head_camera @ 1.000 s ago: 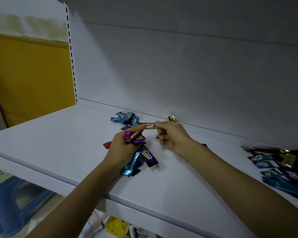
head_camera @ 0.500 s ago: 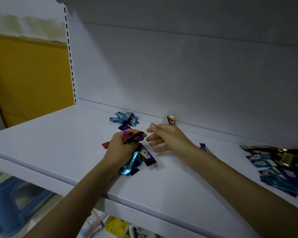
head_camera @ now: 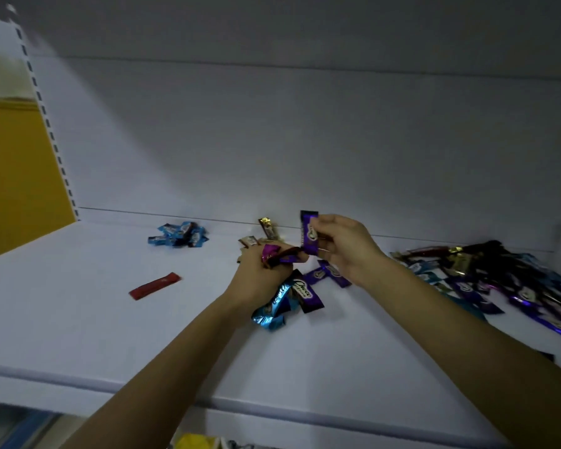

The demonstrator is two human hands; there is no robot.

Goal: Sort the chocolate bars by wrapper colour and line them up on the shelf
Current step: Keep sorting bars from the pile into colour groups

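Since 0.5 s ago the right hand (head_camera: 344, 251) has gone from spread and empty to pinching a purple bar (head_camera: 309, 233) between thumb and fingers. It holds the bar upright just in front of the back wall (head_camera: 305, 140). The left hand (head_camera: 259, 277) is still clenched round a bundle (head_camera: 285, 299) of blue, purple and dark bars, low over the shelf (head_camera: 110, 319).

Sorted so far, as I judge it:
- a blue pile (head_camera: 177, 235) at the back left
- a gold bar (head_camera: 268, 229) leaning on the wall
- a red bar (head_camera: 154, 285) lying alone
- 2 flat bars (head_camera: 329, 274), also purple, beneath the right wrist

The mixed heap (head_camera: 499, 277) lies well apart on the right.

Risks:
- The purple bar looks thin and light. Stood on end against the wall, it may slide flat or tip onto the gold bar near it and knock that over too.
- The bundle fans out loosely below the fist, so 1 bar could slip free, land among the flat bars and mix the colours.
- The right forearm passes near the heap's edge and could drag bars along.
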